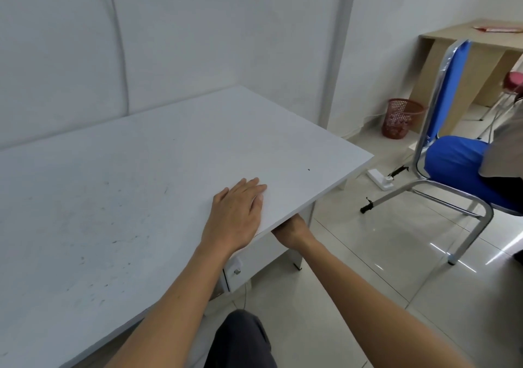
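A white table (pixel 141 183) fills the left and centre of the view, its top bare and lightly scuffed. My left hand (pixel 236 214) lies flat on the tabletop near the right front edge, fingers straight and together. My right hand (pixel 291 230) reaches under that same edge; only its back and wrist show, and the fingers are hidden beneath the top. A white drawer front with a small knob (pixel 237 272) sits under the table just below my left forearm.
A blue chair with a chrome frame (pixel 452 155) stands to the right, a person partly seated on it. A white power strip (pixel 380 179) lies on the tiled floor. A red mesh bin (pixel 400 118) and a wooden desk (pixel 481 45) stand farther back.
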A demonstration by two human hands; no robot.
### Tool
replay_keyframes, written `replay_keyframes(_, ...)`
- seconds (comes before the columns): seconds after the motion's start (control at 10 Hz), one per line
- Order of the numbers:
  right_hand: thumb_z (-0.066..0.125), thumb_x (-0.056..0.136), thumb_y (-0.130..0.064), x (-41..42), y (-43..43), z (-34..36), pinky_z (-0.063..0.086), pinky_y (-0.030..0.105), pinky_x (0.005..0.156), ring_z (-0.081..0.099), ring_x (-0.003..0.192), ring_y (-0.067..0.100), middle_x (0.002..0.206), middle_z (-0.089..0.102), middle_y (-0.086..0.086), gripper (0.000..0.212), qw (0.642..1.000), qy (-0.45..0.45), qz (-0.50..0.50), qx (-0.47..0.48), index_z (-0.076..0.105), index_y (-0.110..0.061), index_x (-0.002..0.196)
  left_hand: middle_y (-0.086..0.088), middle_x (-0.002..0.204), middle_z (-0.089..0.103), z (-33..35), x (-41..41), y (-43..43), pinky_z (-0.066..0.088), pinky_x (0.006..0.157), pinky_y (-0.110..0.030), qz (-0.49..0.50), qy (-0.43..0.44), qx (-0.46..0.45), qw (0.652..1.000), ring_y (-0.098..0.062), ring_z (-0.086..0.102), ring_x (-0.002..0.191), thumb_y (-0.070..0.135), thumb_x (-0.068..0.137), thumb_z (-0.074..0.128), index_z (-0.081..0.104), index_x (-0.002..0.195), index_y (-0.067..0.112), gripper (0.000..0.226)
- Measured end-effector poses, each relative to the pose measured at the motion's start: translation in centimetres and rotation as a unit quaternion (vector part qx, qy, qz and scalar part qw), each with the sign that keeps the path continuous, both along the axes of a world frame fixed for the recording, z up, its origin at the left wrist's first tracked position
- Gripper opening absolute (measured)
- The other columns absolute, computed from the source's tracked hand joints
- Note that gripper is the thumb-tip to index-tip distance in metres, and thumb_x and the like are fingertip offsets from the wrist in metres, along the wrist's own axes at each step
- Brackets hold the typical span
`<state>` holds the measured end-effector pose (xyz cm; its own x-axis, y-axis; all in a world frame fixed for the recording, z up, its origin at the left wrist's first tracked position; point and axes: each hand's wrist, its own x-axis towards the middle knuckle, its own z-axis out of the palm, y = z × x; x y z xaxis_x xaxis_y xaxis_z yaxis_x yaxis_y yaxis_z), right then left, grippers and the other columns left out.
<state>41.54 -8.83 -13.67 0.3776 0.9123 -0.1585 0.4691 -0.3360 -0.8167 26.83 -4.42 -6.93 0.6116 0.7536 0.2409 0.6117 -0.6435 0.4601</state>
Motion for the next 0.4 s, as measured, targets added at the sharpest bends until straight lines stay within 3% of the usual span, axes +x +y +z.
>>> replay_keyframes(0.1, 0.07, 0.089, -0.03, 0.8, -1.1, 0.4, 0.049, 0.036, 0.099, 0.06, 0.119, 0.026, 0.135, 0.062, 0.006, 0.063, 0.999, -0.007, -0.008, -0.044, 0.044, -0.013, 0.144, 0.013, 0.157, 0.033, 0.2, -0.1, 0.1, 0.009, 0.117, -0.034, -0.012, 0.022, 0.004, 1.0, -0.006, 0.02, 0.146, 0.034, 0.102, 0.026, 0.043, 0.144, 0.032, 0.046)
replay_keyframes(0.2, 0.069, 0.086, -0.036, 1.6, -2.6, 1.3, 0.051, 0.041, 0.097, 0.064, 0.109, 0.026, 0.125, 0.062, 0.005, 0.08, 0.995, -0.006, 0.026, -0.092, 0.025, -0.017, 0.15, 0.012, 0.161, 0.022, 0.3, -0.5, 0.0, 0.005, 0.118, -0.036, -0.038, 0.065, 0.006, 0.997, -0.008, 0.011, 0.148, 0.037, 0.102, 0.024, 0.032, 0.15, 0.032, 0.049)
replay_keyframes(0.3, 0.065, 0.087, -0.041, 1.9, -4.4, 2.8, 0.052, 0.04, 0.096, 0.069, 0.097, 0.022, 0.114, 0.069, 0.005, 0.078, 0.988, -0.045, 0.076, -0.125, 0.026, -0.021, 0.152, 0.011, 0.163, 0.013, 0.8, -1.2, -0.5, 0.001, 0.12, -0.036, -0.052, 0.091, -0.002, 0.994, -0.007, 0.004, 0.149, 0.04, 0.102, 0.021, 0.022, 0.154, 0.032, 0.052)
replay_keyframes(0.4, 0.061, 0.089, -0.046, 2.2, -6.1, 4.8, 0.049, 0.036, 0.096, 0.068, 0.101, 0.017, 0.12, 0.07, 0.002, 0.07, 0.978, -0.09, 0.116, -0.148, 0.037, -0.023, 0.15, 0.012, 0.164, 0.005, 0.9, -2.5, -1.5, -0.001, 0.12, -0.035, -0.058, 0.116, 0.011, 0.992, -0.006, -0.003, 0.149, 0.043, 0.102, 0.018, 0.013, 0.155, 0.033, 0.055)
